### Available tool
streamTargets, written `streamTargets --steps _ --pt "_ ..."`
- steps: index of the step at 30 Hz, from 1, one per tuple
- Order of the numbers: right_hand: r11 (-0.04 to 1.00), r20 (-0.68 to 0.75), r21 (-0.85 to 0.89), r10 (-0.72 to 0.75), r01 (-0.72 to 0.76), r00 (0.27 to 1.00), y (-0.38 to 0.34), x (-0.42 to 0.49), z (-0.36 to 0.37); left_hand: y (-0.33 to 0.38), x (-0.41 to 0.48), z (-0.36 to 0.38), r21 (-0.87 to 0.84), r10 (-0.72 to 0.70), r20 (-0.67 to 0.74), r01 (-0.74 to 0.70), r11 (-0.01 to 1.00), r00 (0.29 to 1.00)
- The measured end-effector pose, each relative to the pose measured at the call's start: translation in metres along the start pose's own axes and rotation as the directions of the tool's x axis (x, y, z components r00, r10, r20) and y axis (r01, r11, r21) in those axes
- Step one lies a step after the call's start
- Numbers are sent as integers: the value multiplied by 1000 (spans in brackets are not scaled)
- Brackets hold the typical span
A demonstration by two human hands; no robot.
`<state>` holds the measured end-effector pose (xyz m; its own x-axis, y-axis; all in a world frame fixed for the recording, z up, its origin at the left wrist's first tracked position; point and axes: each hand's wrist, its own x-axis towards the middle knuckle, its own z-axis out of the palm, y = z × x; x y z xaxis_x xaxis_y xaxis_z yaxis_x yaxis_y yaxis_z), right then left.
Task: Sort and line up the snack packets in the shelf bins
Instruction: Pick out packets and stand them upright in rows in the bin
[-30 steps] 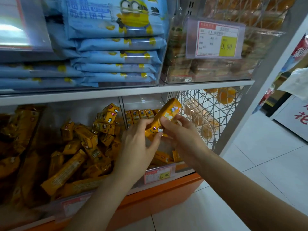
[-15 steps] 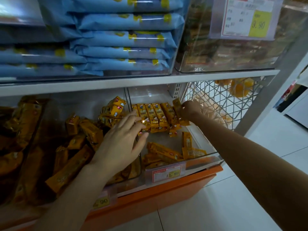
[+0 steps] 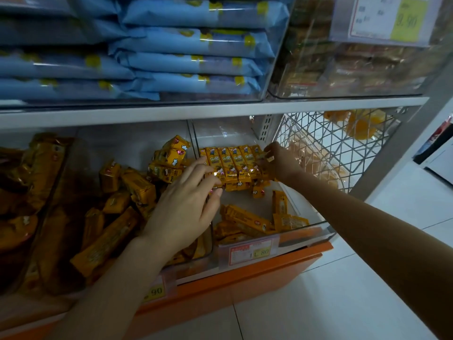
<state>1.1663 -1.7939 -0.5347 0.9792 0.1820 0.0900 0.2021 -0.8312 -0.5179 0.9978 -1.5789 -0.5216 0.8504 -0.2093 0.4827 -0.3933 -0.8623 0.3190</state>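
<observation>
Several snack packets [image 3: 232, 165] stand in a row along the back wall of the clear bin [image 3: 313, 229]. The right hand [image 3: 277, 160] pinches the end packet [image 3: 269, 158] near the right wall. The left hand [image 3: 186, 207], fingers straight, touches the row's front edge. Too hard a push could topple the row. Loose packets [image 3: 245, 219] crowd the front edge, with bare floor between them and the row.
</observation>
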Motion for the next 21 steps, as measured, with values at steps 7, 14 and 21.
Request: streamTargets --steps 7,14,21 --pt "801 385 -442 -238 405 892 10 -21 0 0 0 1 0 11 -20 -11 1000 1000" --pt "794 219 -443 -355 416 909 0 -7 3 1 -1 2 0 0 -27 0 1000 1000" --pt "762 292 -463 -350 452 890 9 -9 6 2 0 3 -29 1 -42 -2 1000 999"
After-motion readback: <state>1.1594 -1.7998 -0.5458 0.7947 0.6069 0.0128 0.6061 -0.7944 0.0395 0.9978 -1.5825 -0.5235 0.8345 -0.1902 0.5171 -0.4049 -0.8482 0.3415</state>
